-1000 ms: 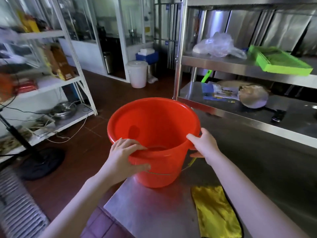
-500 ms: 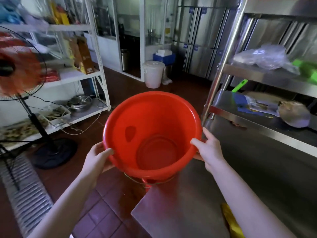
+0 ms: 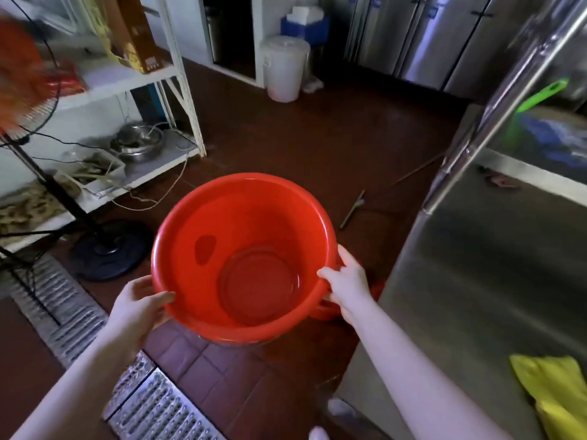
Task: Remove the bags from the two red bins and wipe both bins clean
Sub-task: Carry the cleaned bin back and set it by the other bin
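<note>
We see the red bin held over the tiled floor, just left of the steel worktop, mouth facing us. Inside: bare red wall and bottom, one dark oval mark on the left wall. Left hand grips the near-left rim, thumb on the edge, fingers hidden behind the wall. Right hand grips the right rim, thumb hooked over it. Both forearms reach forward. Yellow cloth lies on the worktop. White lidded bucket stands far back, contents hidden.
</note>
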`<state>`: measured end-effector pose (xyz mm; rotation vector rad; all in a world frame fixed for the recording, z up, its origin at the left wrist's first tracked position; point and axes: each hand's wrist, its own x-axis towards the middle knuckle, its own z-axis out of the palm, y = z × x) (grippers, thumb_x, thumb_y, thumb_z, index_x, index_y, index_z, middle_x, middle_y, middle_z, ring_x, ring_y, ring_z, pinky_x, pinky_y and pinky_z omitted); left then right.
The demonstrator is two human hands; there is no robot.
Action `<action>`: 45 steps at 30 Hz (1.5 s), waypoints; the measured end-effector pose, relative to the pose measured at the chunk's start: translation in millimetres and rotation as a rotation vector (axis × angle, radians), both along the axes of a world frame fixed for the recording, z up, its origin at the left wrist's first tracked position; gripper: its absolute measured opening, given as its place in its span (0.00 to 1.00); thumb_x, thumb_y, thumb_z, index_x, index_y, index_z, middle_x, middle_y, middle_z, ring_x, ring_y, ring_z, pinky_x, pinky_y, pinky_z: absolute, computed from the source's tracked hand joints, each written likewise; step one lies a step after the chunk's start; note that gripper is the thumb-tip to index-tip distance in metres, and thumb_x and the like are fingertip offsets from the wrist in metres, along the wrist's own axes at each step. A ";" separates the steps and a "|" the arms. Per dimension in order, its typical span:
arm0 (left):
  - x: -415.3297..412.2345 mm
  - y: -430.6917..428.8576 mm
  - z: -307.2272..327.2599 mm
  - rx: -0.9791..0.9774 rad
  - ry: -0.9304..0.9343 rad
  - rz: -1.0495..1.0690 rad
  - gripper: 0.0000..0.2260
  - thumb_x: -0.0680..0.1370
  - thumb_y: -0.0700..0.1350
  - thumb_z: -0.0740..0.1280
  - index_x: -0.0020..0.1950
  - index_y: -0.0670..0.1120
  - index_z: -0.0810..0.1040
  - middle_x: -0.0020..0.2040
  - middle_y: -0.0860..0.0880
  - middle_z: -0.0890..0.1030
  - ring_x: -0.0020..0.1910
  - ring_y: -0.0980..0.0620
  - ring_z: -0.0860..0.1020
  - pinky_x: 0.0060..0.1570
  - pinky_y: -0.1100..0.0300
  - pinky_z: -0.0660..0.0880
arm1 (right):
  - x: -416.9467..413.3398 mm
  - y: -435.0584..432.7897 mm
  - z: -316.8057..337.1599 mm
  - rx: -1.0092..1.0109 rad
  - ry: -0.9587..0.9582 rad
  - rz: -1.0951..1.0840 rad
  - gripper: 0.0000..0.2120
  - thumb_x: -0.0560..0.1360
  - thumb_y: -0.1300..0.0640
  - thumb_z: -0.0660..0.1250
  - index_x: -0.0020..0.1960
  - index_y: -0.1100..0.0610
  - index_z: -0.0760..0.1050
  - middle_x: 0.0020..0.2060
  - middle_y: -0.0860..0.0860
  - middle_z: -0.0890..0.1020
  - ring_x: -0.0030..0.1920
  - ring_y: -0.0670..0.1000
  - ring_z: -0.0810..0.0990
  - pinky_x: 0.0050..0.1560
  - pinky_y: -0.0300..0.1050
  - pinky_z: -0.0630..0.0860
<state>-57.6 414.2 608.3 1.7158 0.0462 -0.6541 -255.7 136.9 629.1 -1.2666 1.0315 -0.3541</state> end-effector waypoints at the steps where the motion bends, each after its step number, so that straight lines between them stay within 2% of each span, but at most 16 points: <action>1: 8.3 0.6 -11.8 0.024 0.017 -0.011 0.16 0.75 0.29 0.66 0.61 0.40 0.76 0.50 0.39 0.82 0.41 0.45 0.80 0.41 0.58 0.81 | 5.9 2.0 -9.0 0.011 0.027 -0.016 0.31 0.72 0.67 0.67 0.69 0.44 0.69 0.50 0.52 0.83 0.49 0.56 0.84 0.50 0.60 0.82; 5: 36.6 -6.2 -55.4 0.106 0.139 -0.016 0.19 0.74 0.29 0.68 0.64 0.39 0.74 0.54 0.36 0.81 0.47 0.39 0.80 0.60 0.40 0.73 | 30.7 -6.7 -42.0 0.017 0.116 -0.010 0.26 0.71 0.67 0.67 0.62 0.43 0.75 0.49 0.51 0.83 0.48 0.55 0.83 0.42 0.52 0.83; 7: 55.4 -13.9 -72.5 0.143 0.188 0.011 0.21 0.73 0.29 0.69 0.65 0.39 0.73 0.57 0.34 0.79 0.50 0.37 0.80 0.59 0.40 0.74 | 48.9 -17.6 -61.9 0.013 0.153 0.007 0.23 0.70 0.67 0.66 0.55 0.41 0.78 0.46 0.50 0.83 0.47 0.55 0.83 0.42 0.54 0.84; 10: 84.7 -34.2 -95.2 0.167 0.218 0.040 0.22 0.72 0.28 0.69 0.65 0.39 0.72 0.56 0.36 0.80 0.47 0.40 0.82 0.47 0.50 0.80 | 81.4 -40.5 -91.6 0.020 0.215 0.021 0.21 0.71 0.67 0.67 0.49 0.40 0.77 0.46 0.48 0.83 0.47 0.52 0.82 0.47 0.55 0.83; 14: 117.8 -65.7 -104.3 0.315 0.188 -0.005 0.18 0.72 0.27 0.69 0.59 0.38 0.73 0.50 0.38 0.81 0.43 0.44 0.83 0.37 0.56 0.80 | 120.6 -66.4 -129.9 0.089 0.279 0.016 0.25 0.69 0.70 0.69 0.58 0.46 0.79 0.48 0.49 0.85 0.51 0.52 0.83 0.55 0.56 0.80; 17: 155.4 -97.0 -108.1 0.399 0.182 -0.105 0.12 0.71 0.26 0.68 0.50 0.38 0.78 0.48 0.34 0.82 0.41 0.43 0.81 0.44 0.52 0.79 | 148.2 -82.6 -149.4 0.147 0.337 -0.021 0.33 0.69 0.70 0.71 0.71 0.50 0.71 0.55 0.51 0.83 0.57 0.53 0.81 0.61 0.56 0.77; 21: 205.5 -131.2 -130.4 0.492 0.172 -0.113 0.12 0.68 0.23 0.67 0.41 0.39 0.77 0.45 0.33 0.81 0.44 0.41 0.78 0.54 0.42 0.75 | 187.9 -105.2 -174.1 0.194 0.366 -0.055 0.26 0.73 0.65 0.69 0.69 0.49 0.73 0.42 0.44 0.82 0.47 0.50 0.82 0.51 0.52 0.82; 23: 226.8 -138.1 -153.1 0.521 0.183 -0.115 0.12 0.68 0.23 0.68 0.45 0.37 0.77 0.44 0.35 0.81 0.44 0.41 0.79 0.55 0.41 0.76 | 205.1 -112.3 -190.5 0.238 0.374 -0.081 0.22 0.74 0.65 0.68 0.64 0.48 0.77 0.39 0.43 0.79 0.43 0.48 0.81 0.46 0.53 0.83; 25: 246.8 -142.4 -182.2 0.566 0.205 -0.129 0.15 0.68 0.24 0.70 0.52 0.34 0.76 0.42 0.36 0.80 0.43 0.42 0.79 0.54 0.42 0.78 | 223.3 -117.9 -214.5 0.273 0.397 -0.079 0.18 0.73 0.66 0.67 0.49 0.43 0.80 0.37 0.45 0.79 0.41 0.50 0.81 0.48 0.59 0.82; 27: 267.5 -144.4 -218.2 0.589 0.217 -0.131 0.16 0.67 0.24 0.71 0.53 0.33 0.75 0.40 0.38 0.79 0.41 0.43 0.79 0.53 0.42 0.78 | 241.1 -120.5 -245.5 0.303 0.436 -0.069 0.21 0.72 0.66 0.66 0.38 0.38 0.78 0.37 0.47 0.80 0.40 0.51 0.81 0.50 0.60 0.81; 29: 287.7 -147.0 -261.6 0.623 0.224 -0.146 0.18 0.67 0.26 0.72 0.55 0.35 0.75 0.41 0.38 0.79 0.41 0.42 0.79 0.53 0.40 0.79 | 260.1 -122.9 -282.4 0.342 0.447 -0.074 0.24 0.72 0.66 0.65 0.35 0.34 0.79 0.39 0.48 0.81 0.43 0.52 0.82 0.48 0.56 0.82; 31: 305.6 -148.3 -308.7 0.641 0.235 -0.146 0.21 0.66 0.28 0.73 0.56 0.37 0.75 0.42 0.40 0.79 0.41 0.43 0.79 0.53 0.40 0.79 | 278.7 -124.5 -326.0 0.357 0.462 -0.065 0.23 0.72 0.64 0.65 0.37 0.34 0.79 0.41 0.48 0.82 0.45 0.51 0.82 0.46 0.53 0.81; 35: 339.3 -151.8 -402.3 0.657 0.229 -0.184 0.22 0.66 0.27 0.74 0.57 0.39 0.76 0.43 0.41 0.82 0.40 0.44 0.80 0.52 0.42 0.79 | 313.5 -131.3 -417.0 0.418 0.470 -0.124 0.20 0.73 0.64 0.67 0.55 0.40 0.76 0.46 0.49 0.83 0.47 0.52 0.82 0.40 0.47 0.79; 39: 363.8 -158.5 -477.9 0.701 0.170 -0.269 0.21 0.66 0.31 0.76 0.58 0.38 0.77 0.42 0.45 0.81 0.33 0.51 0.78 0.35 0.59 0.77 | 333.6 -132.7 -495.9 0.438 0.509 -0.199 0.22 0.73 0.65 0.66 0.64 0.46 0.75 0.50 0.53 0.82 0.49 0.55 0.81 0.42 0.49 0.78; 41: 368.4 -162.9 -507.1 0.725 0.148 -0.287 0.21 0.67 0.33 0.76 0.58 0.40 0.78 0.44 0.45 0.82 0.34 0.51 0.79 0.39 0.58 0.79 | 334.6 -130.2 -523.6 0.420 0.520 -0.226 0.21 0.73 0.63 0.67 0.61 0.45 0.76 0.51 0.52 0.82 0.49 0.54 0.81 0.42 0.49 0.79; 45: 365.3 -172.4 -542.2 0.869 0.030 -0.338 0.18 0.69 0.40 0.75 0.58 0.49 0.79 0.50 0.46 0.84 0.48 0.43 0.83 0.56 0.49 0.78 | 326.0 -123.6 -558.4 0.359 0.540 -0.188 0.26 0.73 0.61 0.67 0.67 0.42 0.72 0.58 0.46 0.80 0.56 0.53 0.80 0.56 0.56 0.79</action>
